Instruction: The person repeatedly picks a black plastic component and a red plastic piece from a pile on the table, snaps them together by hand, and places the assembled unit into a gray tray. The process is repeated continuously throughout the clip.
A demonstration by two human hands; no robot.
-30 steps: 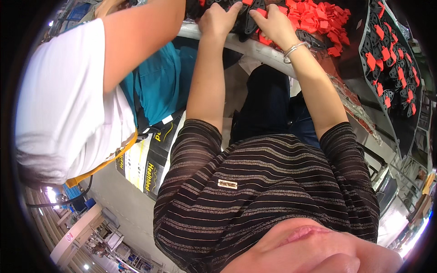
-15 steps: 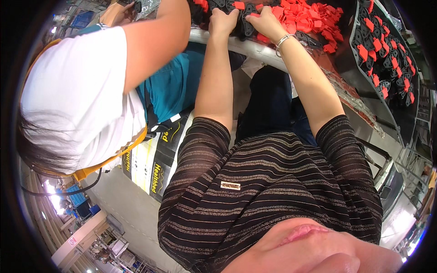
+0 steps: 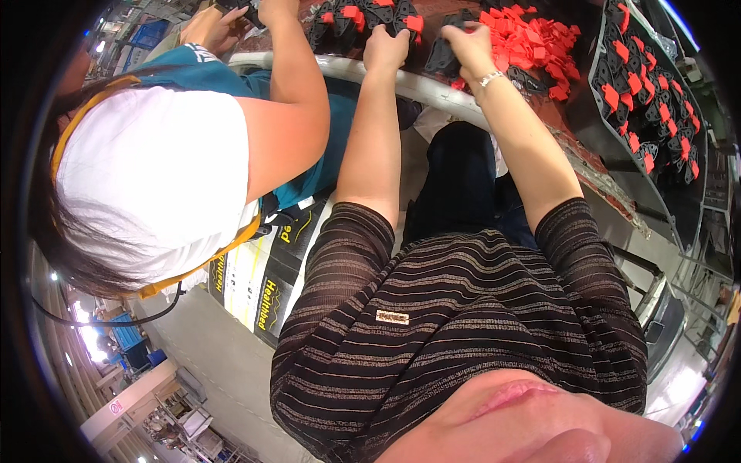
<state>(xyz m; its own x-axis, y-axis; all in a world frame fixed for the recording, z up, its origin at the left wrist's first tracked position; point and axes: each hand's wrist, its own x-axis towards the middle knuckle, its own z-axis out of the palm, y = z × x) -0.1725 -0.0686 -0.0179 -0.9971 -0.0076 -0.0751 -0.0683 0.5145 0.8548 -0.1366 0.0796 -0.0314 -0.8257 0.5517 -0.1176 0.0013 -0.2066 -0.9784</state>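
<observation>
At the table's near edge my left hand (image 3: 386, 50) has its fingers closed at the lower end of a black plastic part with a red tab (image 3: 414, 24); the fingertips are partly hidden. That part stands at the right end of a row of similar black parts with red tabs (image 3: 351, 14). Just to the right, my right hand (image 3: 472, 51) grips a flat black plastic part (image 3: 442, 55) between thumb and fingers. No red tab shows on this one. Right beyond that hand lies a heap of loose red plastic tabs (image 3: 529, 38).
A dark bin (image 3: 610, 143) full of black parts with red tabs stands at the right. More black parts and small springs (image 3: 529, 79) lie by the heap. Close on my left, a co-worker in a white top (image 3: 154, 170) handles a dark piece. The table's pale rim (image 3: 440, 94) runs before me.
My right hand has moved slightly right and nearer, now with a black part in it. My left hand has come slightly nearer. The co-worker has shifted right and the forearm has swung.
</observation>
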